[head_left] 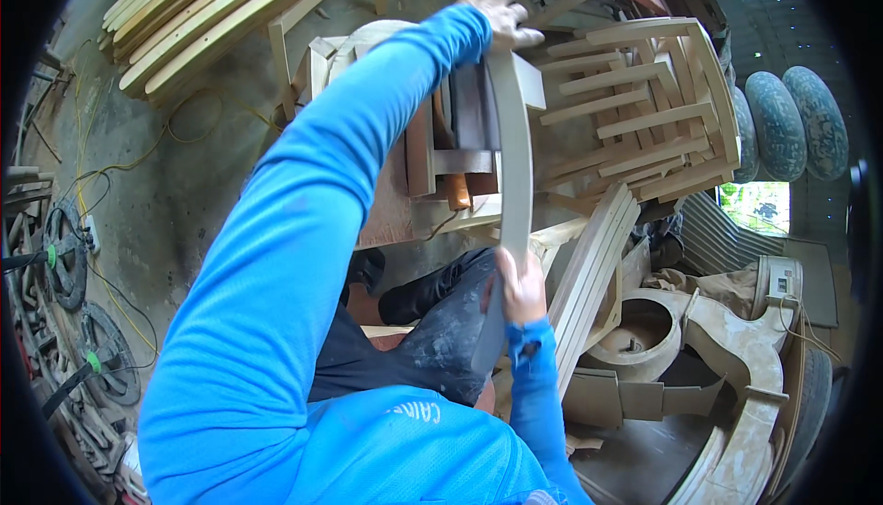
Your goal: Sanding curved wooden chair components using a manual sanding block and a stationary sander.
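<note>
A long, curved wooden piece [516, 165] runs from the top of the view down toward my lap, its pale edge facing up. My left hand [501, 14] reaches far forward and grips its upper stretch, with the fingers laid over it. Closer to my body, my right hand [522, 286] is closed round the lower part, thumb along the side. Just left of the wood stands a wooden-framed machine with a dark upright plate [474, 105] and an orange-brown handle-like part [457, 191]. Whether the wood touches the plate is hidden.
Stacked wooden slats [212, 17] lie at the far left; a pile of wooden frames [644, 109] is at the far right. Long boards [593, 275] lean beside my right arm, near a dusty round housing [635, 335]. Yellow cable [120, 169] crosses the floor at left.
</note>
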A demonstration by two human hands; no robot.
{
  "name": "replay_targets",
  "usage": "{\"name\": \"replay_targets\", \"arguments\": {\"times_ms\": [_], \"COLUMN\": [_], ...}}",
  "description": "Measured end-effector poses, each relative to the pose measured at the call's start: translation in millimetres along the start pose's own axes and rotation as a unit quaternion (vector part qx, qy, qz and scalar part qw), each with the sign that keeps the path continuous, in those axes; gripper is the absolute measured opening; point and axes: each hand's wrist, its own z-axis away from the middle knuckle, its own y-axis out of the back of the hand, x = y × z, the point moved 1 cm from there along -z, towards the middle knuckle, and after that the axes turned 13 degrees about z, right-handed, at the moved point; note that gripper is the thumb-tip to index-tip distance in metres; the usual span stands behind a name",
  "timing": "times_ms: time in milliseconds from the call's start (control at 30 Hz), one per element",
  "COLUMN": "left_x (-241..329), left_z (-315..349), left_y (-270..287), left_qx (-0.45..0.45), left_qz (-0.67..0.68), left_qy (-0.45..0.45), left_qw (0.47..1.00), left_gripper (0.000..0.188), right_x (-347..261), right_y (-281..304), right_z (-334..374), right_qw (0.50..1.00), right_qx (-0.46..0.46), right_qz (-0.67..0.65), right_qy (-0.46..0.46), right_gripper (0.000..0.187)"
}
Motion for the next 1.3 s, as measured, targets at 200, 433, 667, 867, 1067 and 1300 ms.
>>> {"name": "replay_targets", "arguments": {"times_ms": [200, 433, 667, 867, 1067, 1300], "left_x": [-41.3, 114.9, 244.7, 262.3, 200.1, 92.3], "left_z": [-24.3, 110.7, 220.7, 249.1, 211.7, 144.7], "left_y": [-7.3, -25.1, -59.7, -53.7, -36.7, -34.6], "left_qx": [-0.015, -0.014, 0.05, 0.106, 0.232, 0.183], "left_qz": [-0.123, 0.084, 0.145, 0.26, 0.227, 0.212], "left_qy": [0.045, -0.105, -0.149, -0.153, -0.128, -0.089], "left_qw": [0.991, 0.991, 0.977, 0.948, 0.937, 0.956], "left_gripper": [0.063, 0.073, 0.066, 0.055, 0.039, 0.044], "right_x": [-26.5, 97.9, 199.3, 234.5, 188.7, 126.2], "right_y": [-7.6, 34.3, 39.3, 67.1, 89.0, 91.6], "right_z": [-21.1, 130.6, 285.7, 307.2, 231.5, 114.2], "right_qw": [0.999, 1.0, 0.991, 0.959, 0.917, 0.878], "right_qx": [-0.016, 0.011, 0.085, 0.199, 0.229, 0.228], "right_qz": [-0.031, -0.023, -0.02, 0.2, 0.32, 0.402], "right_qy": [0.028, -0.01, -0.099, -0.039, 0.068, 0.122], "right_gripper": [0.032, 0.023, 0.03, 0.04, 0.043, 0.043]}}
